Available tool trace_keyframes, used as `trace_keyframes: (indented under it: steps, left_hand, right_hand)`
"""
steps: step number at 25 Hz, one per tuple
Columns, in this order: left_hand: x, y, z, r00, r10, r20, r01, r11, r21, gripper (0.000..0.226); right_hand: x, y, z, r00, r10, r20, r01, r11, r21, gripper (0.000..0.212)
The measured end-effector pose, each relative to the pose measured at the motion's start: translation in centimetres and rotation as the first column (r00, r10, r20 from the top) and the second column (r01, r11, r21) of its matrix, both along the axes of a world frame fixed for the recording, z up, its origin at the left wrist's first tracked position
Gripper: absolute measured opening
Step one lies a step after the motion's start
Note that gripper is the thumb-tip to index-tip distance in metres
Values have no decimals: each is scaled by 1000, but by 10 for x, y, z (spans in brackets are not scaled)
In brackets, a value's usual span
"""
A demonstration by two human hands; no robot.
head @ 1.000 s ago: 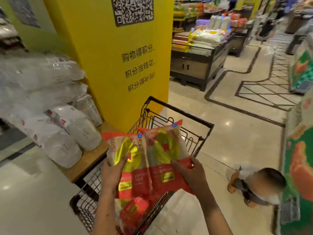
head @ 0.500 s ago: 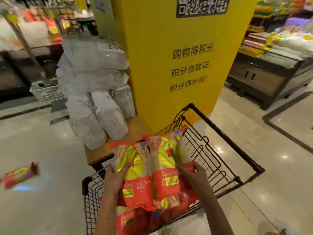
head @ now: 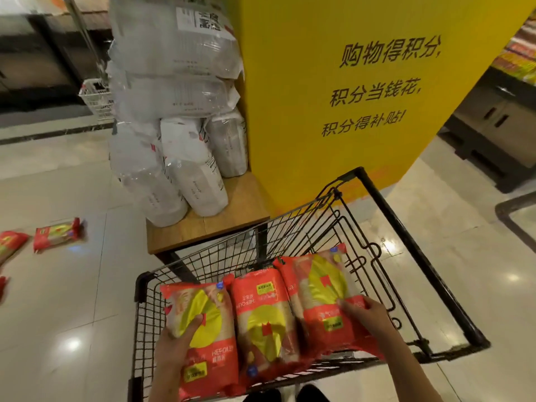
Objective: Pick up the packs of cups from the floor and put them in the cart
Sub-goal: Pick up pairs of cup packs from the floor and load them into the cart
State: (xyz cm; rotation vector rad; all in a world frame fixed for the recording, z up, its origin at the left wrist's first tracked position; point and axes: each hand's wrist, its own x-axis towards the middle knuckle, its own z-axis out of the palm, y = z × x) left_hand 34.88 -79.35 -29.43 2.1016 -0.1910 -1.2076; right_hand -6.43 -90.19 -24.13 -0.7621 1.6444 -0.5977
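Observation:
Three red and yellow packs of cups lie side by side in the black wire cart (head: 412, 245). My left hand (head: 174, 346) grips the left pack (head: 203, 320) from its left side, thumb across the yellow circle. My right hand (head: 368, 314) holds the right pack (head: 322, 288) at its lower right edge. The middle pack (head: 264, 320) lies between them, untouched. On the floor at the far left lie more packs: one whole pack (head: 58, 234) and another (head: 11, 242) cut off by the frame edge.
A wooden platform (head: 208, 224) stacked with white plastic-wrapped bags (head: 174, 117) stands just beyond the cart. A yellow pillar (head: 333, 82) with black writing rises behind it. A white wire basket (head: 97, 95) stands far left; a dark display stand (head: 493, 126) is at right. Glossy tile floor surrounds.
Both hands have lowered the two packs from upright above the cart down into the basket, spread apart on either side of a third pack. The view swung left, revealing packs on the floor.

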Motion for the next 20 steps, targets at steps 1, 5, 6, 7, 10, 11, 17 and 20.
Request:
trace_keyframes:
  steps: [1,5,6,7,10,11,17,20]
  left_hand:
    - [-1,0,-10,1000,24,0,-24,1000,6,105]
    - [-1,3,-48,997,70,13,-70,995,70,102]
    - [-5,-1,-44,998,58,23,-59,996,69,99]
    - [-6,-2,-48,999,43,23,-44,998,54,94]
    - [-20,-8,-32,999,-14,44,12,999,45,69]
    - [-21,-9,-34,997,-43,60,40,998,49,62]
    - [-23,-14,-25,993,-81,92,79,997,17,36]
    - [-20,-15,-27,986,-120,119,106,988,117,71]
  right_hand:
    - [0,-4,-1,999,20,32,-20,999,28,73]
    - [3,-13,-4,995,90,53,-93,994,56,65]
    - [1,-17,-10,994,110,-13,-109,993,44,72]
    - [-1,-20,-16,985,152,-81,-150,988,26,78]
    - [-6,-22,-32,931,261,-256,-281,959,-45,77]
    - [-6,-22,-35,913,277,-300,-306,950,-54,67]
    - [1,-18,-65,856,320,-405,-363,931,-31,46]
    - [-9,-24,-91,816,373,-442,-432,901,-39,65]
